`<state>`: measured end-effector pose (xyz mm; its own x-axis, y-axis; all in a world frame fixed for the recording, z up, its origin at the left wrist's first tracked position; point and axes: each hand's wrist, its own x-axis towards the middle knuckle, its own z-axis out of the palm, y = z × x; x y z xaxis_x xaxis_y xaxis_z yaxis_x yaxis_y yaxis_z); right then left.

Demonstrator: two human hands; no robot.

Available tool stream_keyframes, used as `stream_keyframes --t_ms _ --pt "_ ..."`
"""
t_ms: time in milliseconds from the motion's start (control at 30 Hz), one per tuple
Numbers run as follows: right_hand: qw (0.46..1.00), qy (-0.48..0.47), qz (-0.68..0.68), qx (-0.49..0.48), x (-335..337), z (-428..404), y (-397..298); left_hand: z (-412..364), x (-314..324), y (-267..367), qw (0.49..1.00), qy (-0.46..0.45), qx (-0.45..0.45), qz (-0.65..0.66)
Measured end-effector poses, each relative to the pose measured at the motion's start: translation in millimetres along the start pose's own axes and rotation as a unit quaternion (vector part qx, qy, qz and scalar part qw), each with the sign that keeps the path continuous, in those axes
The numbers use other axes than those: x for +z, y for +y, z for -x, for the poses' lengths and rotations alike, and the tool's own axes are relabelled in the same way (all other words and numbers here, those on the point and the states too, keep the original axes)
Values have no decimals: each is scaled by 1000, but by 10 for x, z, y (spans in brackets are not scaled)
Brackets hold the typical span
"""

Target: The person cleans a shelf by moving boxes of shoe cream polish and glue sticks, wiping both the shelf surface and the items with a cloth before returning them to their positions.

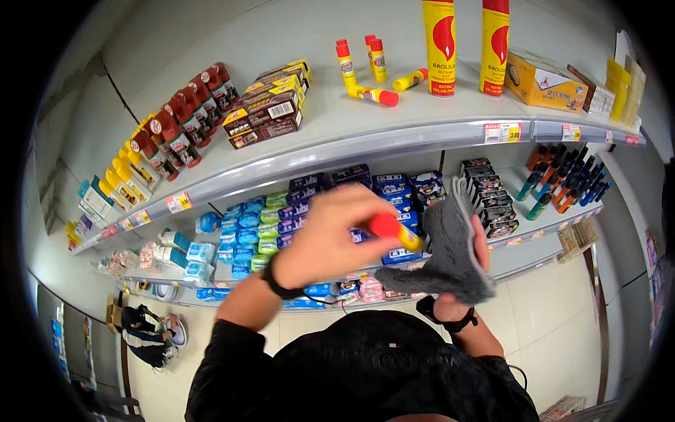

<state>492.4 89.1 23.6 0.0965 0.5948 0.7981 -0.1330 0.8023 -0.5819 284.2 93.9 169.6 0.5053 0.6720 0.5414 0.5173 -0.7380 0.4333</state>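
My left hand (337,232), blurred by motion, grips a small yellow tube with a red cap (395,231) between thumb and fingers. A grey cloth (456,253) hangs in folds over my right hand (481,242), which holds it just right of the tube. Above my hands, on the upper shelf (327,132), similar small tubes (346,64) stand upright and two lie on their sides, one of them with its red cap to the right (373,96). Two tall yellow and red butane gas cans (442,50) stand to their right.
Stacked brown and yellow boxes (269,103) and rows of red-capped bottles (176,126) occupy the upper shelf's left part. A yellow carton (546,82) is at its right. Packets (242,237) and coloured bottles (564,182) fill the lower shelf. Another person (145,335) is low on the floor at left.
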Motion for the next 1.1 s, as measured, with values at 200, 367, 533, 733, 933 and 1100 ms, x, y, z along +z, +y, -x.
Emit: stream_keyframes --t_ms 200,367,533,733,933,1100 --pt "953 -202 213 -73 32 -178 -190 287 775 -191 983 16 -55 177" --pt "946 -255 198 11 -53 -36 -141 497 897 -220 984 22 -47 170" --pt "928 -256 270 34 -170 91 12 575 892 -199 946 83 -113 291" --pt "947 -237 178 125 -104 296 3 741 994 -387 947 73 -80 303" --pt "953 -191 160 172 -24 428 167 826 1176 -592 854 41 -154 496" --pt "967 96 9 237 252 263 194 868 1132 -794 886 107 -109 438"
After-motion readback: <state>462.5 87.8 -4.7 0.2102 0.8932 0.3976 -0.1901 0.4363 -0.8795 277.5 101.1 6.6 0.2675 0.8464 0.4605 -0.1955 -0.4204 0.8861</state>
